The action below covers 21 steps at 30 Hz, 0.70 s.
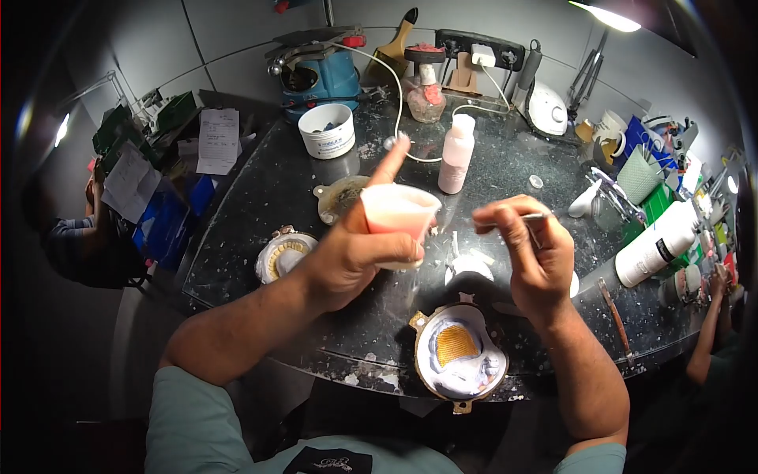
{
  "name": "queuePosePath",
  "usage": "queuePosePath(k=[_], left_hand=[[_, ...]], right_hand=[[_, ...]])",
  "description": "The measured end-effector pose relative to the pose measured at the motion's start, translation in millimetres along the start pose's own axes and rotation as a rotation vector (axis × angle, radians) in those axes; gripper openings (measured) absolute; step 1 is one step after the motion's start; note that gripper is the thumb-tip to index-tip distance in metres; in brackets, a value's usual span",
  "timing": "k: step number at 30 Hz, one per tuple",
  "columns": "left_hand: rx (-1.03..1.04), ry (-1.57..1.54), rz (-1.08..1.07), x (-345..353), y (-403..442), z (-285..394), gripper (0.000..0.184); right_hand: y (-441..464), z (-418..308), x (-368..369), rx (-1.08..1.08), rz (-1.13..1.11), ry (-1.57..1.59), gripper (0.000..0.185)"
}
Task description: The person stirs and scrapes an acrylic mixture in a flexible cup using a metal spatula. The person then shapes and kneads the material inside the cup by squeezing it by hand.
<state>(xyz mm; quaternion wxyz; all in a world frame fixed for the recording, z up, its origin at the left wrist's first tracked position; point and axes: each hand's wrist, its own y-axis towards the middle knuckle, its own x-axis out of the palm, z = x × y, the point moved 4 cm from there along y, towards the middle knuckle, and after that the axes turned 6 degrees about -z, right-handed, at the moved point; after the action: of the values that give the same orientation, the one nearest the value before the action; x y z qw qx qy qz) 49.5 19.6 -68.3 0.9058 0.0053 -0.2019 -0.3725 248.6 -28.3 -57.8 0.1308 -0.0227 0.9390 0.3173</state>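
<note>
My left hand (347, 257) is wrapped round a small translucent cup (400, 207) with pink material in it, its index finger stretched upward. To the right of the cup, my right hand (537, 257) pinches a thin metal tool (535, 216), mostly hidden by the fingers; its tip cannot be made out. Below and between the hands lies a round metal flask (421, 355) filled with white plaster, with a gold mesh plate (458, 345) set in it. Beside my left forearm sits another flask half holding a plaster dental cast (286, 257).
A pink bottle (455, 158), a white tub (327, 136) and a blue machine (324, 75) stand behind. A white bottle (657, 243) and a brush (615, 317) lie right. Other people's arms show at left (93, 193) and right (705, 332).
</note>
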Motion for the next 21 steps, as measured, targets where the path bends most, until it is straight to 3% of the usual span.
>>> queuePosePath(k=[1, 5, 8, 12, 14, 17, 21], left_hand=[[0.067, -0.007, 0.014, -2, 1, 5, 0.105], [-0.007, 0.033, -0.035, -1, 2, 7, 0.097], [-0.047, 0.175, -0.077, 2, 0, 3, 0.095], [-0.025, 0.407, -0.102, 7, -4, 6, 0.086], [-0.032, 0.529, -0.071, 13, -5, 10, 0.084], [-0.030, 0.563, -0.011, 15, -7, 8, 0.078], [0.034, 0.589, -0.040, 13, -6, 9, 0.070]], right_hand=[[-2, 2, -3, 0.021, 0.069, -0.019, 0.022], [3, 2, -13, -0.019, 0.194, 0.101, 0.023], [6, -5, -8, -0.053, 0.172, 0.184, 0.026], [5, -10, 1, 0.034, -0.029, 0.163, 0.023], [3, 2, -6, 0.023, 0.204, -0.049, 0.019], [7, -4, -22, 0.020, 0.313, -0.111, 0.023], [4, -6, -16, -0.102, 0.192, 0.221, 0.027]])
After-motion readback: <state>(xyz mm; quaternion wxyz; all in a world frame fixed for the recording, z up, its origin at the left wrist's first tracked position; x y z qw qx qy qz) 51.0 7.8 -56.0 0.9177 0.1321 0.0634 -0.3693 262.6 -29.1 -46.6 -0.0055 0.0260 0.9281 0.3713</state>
